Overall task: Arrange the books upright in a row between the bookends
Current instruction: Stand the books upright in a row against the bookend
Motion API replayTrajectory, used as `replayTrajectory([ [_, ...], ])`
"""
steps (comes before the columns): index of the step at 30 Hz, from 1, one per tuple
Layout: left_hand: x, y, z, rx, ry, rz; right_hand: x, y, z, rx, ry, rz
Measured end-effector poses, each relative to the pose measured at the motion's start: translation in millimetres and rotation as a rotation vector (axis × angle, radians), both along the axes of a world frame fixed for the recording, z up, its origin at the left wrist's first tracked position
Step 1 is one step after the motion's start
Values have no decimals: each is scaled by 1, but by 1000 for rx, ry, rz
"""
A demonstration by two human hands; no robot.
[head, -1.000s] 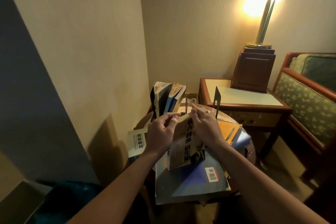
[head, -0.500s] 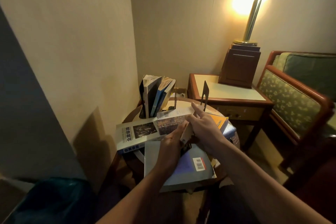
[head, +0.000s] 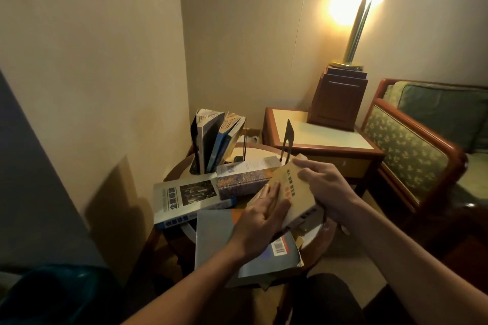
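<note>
Tipped flat moments ago, tan book [head: 287, 179] sits beside the bookend [head: 288, 134], left hand [head: 260, 221] pressing flat-fingered, right hand [head: 327, 187] gripping it; not yet shelved.

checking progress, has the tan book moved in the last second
Yes: the tan book tipped from upright on the grey book to cover-up, nearer the black bookend.

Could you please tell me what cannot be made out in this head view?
Tan book title: head view, blurred and partly under the left hand and right hand.
Lamp top: head view, cut off by the upper edge.
Left bookend: head view, mostly behind the upright books.
Round table top: head view, covered by lying books.
</note>
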State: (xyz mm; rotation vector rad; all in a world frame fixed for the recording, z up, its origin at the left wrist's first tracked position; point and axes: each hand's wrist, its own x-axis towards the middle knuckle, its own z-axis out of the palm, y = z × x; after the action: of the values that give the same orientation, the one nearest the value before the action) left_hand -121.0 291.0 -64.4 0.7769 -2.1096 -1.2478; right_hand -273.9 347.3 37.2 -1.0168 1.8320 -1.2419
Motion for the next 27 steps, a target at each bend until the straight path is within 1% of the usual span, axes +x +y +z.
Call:
replayTrajectory([
  [3,-4,-17,11,-33,-7,-8,-12,0,16,-50,-62,1],
  [5,-5,-33,22,-90,-23,24,-17,-5,28,-101,-79,-9],
  [9,0,-80,40,-201,-65,166,-21,-26,39,-209,-117,-50],
  [11,3,-110,48,-238,-88,262,-21,-39,40,-252,-98,-68],
  [13,6,-141,53,-319,-132,363,-21,-56,40,-276,-68,-83],
  [15,9,-172,55,-456,-257,401,-18,-72,40,-292,-32,-106],
  [18,7,-211,52,-678,-578,279,-16,-98,41,-298,45,-103],
  [20,-1,-233,48,-794,-720,191,-16,-117,42,-298,105,-84],
  [22,-9,-249,46,-870,-816,124,-17,-134,45,-298,169,-59],
  [24,-10,-260,45,-881,-890,71,-16,-150,48,-292,217,-39],
  [25,-8,-266,44,-880,-907,68,-16,-156,49,-287,234,-34],
  [27,0,-274,44,-887,-875,108,-15,-169,52,-283,257,-35],
])
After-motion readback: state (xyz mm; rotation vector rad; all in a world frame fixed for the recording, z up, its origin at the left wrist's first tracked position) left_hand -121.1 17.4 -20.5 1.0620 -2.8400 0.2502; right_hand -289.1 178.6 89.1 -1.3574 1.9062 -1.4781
